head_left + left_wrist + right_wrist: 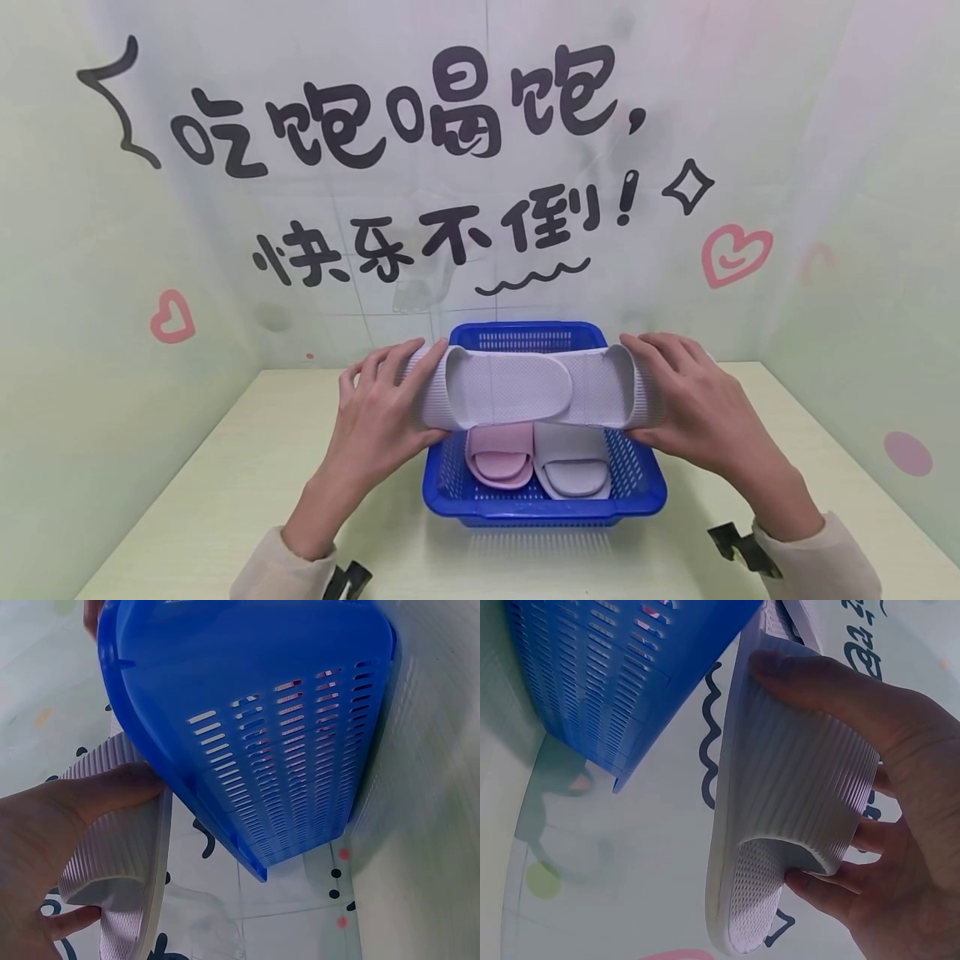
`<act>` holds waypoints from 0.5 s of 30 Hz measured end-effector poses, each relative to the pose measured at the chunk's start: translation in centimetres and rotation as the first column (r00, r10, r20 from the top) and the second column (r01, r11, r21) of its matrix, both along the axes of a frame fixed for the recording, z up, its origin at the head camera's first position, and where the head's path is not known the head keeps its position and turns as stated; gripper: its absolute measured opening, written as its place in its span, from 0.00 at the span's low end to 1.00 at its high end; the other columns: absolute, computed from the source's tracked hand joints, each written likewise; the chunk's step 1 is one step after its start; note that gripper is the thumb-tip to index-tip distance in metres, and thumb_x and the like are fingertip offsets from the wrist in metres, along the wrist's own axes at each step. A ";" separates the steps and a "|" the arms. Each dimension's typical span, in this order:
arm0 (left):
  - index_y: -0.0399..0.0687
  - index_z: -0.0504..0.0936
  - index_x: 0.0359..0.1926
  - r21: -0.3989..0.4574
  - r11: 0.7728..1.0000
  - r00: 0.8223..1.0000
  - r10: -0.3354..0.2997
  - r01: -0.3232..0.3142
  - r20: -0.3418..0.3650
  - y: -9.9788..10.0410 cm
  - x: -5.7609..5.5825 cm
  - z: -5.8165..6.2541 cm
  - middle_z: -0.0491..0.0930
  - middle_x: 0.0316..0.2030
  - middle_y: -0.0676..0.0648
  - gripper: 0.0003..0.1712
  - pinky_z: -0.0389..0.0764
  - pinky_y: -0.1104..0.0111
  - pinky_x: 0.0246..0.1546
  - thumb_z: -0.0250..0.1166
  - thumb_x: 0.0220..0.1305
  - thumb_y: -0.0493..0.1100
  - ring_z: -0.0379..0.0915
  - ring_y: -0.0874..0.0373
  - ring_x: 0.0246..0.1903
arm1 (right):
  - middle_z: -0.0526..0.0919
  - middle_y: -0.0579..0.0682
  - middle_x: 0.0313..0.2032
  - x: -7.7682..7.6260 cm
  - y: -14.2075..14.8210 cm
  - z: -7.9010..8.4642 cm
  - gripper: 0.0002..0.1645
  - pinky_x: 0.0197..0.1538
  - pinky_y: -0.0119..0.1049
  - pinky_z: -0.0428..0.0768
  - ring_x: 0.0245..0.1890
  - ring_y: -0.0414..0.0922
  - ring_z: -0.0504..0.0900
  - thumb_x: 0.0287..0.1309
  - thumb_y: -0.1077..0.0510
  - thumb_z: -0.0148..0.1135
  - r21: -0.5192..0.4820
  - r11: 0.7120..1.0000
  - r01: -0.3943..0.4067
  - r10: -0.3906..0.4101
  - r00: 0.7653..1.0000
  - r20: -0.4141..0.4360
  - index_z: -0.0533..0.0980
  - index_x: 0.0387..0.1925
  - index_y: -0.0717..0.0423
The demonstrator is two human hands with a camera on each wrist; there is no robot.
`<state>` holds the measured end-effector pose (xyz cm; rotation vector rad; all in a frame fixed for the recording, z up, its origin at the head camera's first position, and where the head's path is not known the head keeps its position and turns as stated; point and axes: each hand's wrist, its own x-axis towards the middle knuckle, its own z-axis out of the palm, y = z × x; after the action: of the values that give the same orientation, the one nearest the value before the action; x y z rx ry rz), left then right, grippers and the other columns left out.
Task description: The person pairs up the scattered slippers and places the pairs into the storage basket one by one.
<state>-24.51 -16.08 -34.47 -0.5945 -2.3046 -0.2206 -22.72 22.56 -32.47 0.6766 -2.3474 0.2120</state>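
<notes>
Two pale slippers (510,390) overlapped above the blue basket (543,507); our left hand (381,400) curled round the left strap (112,847), right hand (697,404) round the right strap (802,757); we needed level, even grips.

1. We see the left hand (34,836) gripping a pale slide slipper (112,844), thumb across its ribbed strap.
2. Just beside the thumb tip, we find a blue perforated plastic basket (247,682).
3. Across the basket from the hand, we see a pale tabletop (427,810).

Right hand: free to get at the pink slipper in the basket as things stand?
Probably not: the right hand grips a pale slipper, and the two held slippers partly cover the pink slipper from above.
</notes>
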 end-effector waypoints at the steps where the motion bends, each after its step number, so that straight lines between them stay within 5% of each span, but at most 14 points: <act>1: 0.67 0.66 0.76 0.000 1.000 1.000 0.001 -0.001 0.001 0.0 0.0 0.0 0.72 0.68 0.44 0.68 0.73 0.37 0.55 0.90 0.29 0.60 0.70 0.38 0.63 | 0.78 0.57 0.60 0.0 0.0 0.0 0.65 0.40 0.56 0.87 0.58 0.58 0.76 0.22 0.44 0.90 -0.002 1.000 0.001 -0.001 1.000 0.000 0.71 0.69 0.51; 15: 0.68 0.66 0.76 0.002 1.000 1.000 -0.001 0.001 -0.001 0.1 0.1 0.2 0.73 0.67 0.44 0.68 0.73 0.37 0.55 0.89 0.29 0.62 0.70 0.38 0.63 | 0.79 0.56 0.60 0.0 -0.1 -0.1 0.65 0.39 0.56 0.87 0.57 0.57 0.76 0.23 0.43 0.90 -0.012 1.000 0.007 -0.006 1.000 0.005 0.71 0.70 0.49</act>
<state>-24.42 -15.95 -34.30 -0.5944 -2.3027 -0.2226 -22.75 22.42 -32.56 0.6632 -2.3505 0.2250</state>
